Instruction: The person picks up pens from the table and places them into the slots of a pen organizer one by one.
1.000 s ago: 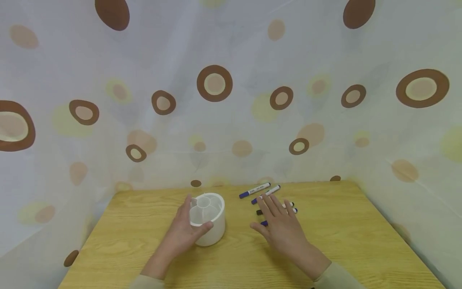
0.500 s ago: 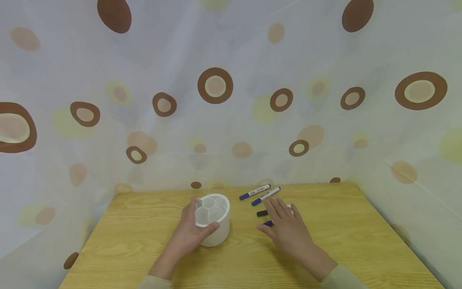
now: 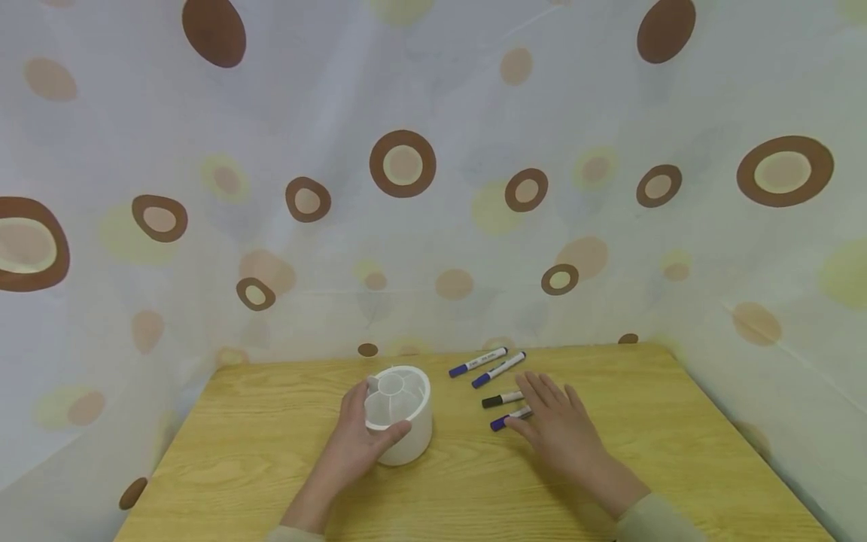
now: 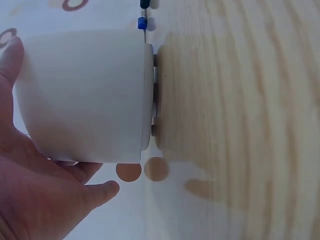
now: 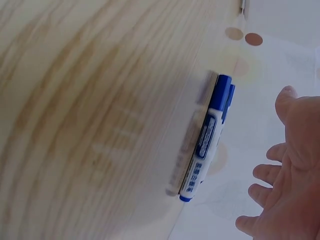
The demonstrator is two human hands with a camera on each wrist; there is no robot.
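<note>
A white round pen holder (image 3: 415, 443) with inner compartments stands upright at the middle of the table, all its compartments bare of pens. My left hand (image 3: 354, 442) grips its left side near the rim, thumb across the front and fingers round the far side. In the left wrist view the holder's smooth wall (image 4: 90, 95) fills much of the frame. My right hand (image 3: 562, 430), fingers spread, hovers over a blue-capped marker (image 3: 500, 424) and a black-capped marker (image 3: 493, 402), covering their right ends. The right wrist view has a white marker with a blue cap (image 5: 204, 142) beside that hand's fingers.
Two more blue-capped markers, one at the back (image 3: 477, 363) and one just right of it (image 3: 499, 369), lie near the table's rear edge. A spotted cloth (image 3: 454, 226) rises behind and at both sides of the wooden table (image 3: 223, 444).
My left hand and the pen holder have shifted slightly right. My right hand has drawn back to the right, uncovering more of the two nearer markers.
</note>
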